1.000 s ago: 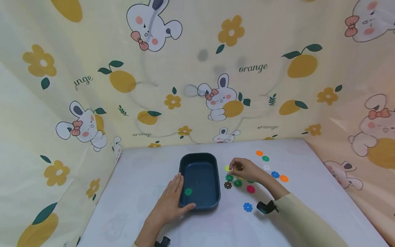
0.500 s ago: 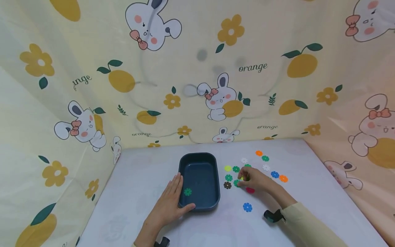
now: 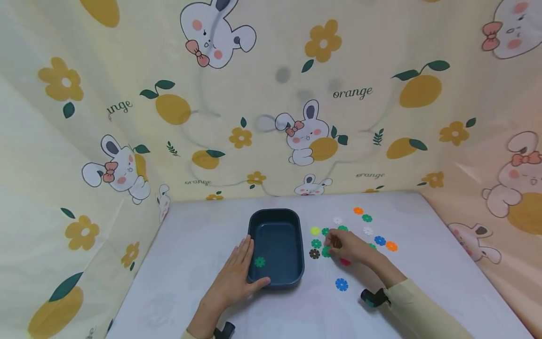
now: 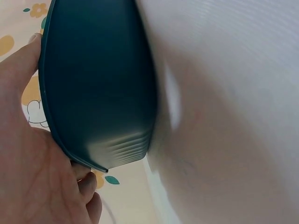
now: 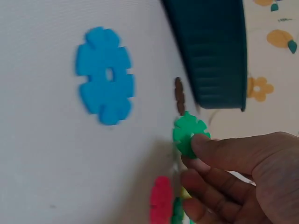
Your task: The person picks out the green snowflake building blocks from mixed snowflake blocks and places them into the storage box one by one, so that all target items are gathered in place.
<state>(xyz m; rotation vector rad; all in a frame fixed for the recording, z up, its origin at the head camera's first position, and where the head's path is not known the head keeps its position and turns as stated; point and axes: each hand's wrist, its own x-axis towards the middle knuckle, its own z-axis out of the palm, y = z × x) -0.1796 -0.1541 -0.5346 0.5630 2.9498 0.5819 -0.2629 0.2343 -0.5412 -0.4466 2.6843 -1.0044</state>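
A dark blue plastic basin (image 3: 279, 247) stands on the white table with a green flower-shaped plastic disc (image 3: 259, 262) lying inside. My left hand (image 3: 230, 280) rests at its near left corner, fingers straight along the left rim and thumb along the near rim. To the right of the basin, my right hand (image 3: 349, 246) pinches another green notched disc (image 5: 187, 128) between thumb and fingers, low over the table. Around it lie a brown disc (image 3: 314, 254), a yellow disc (image 3: 315, 230), a red disc (image 5: 161, 200) partly covered by the hand, and several green ones.
Nearer the front lies a blue disc (image 3: 341, 284). Farther right are an orange disc (image 3: 391, 246), a second blue disc (image 3: 379, 240) and white disc (image 3: 368, 231). A patterned cloth (image 3: 262, 155) hangs behind and beside the table.
My right hand has come from beside the yellow disc toward the right and front, and now pinches a green disc. The left hand stays on the basin. The head view has shifted slightly.
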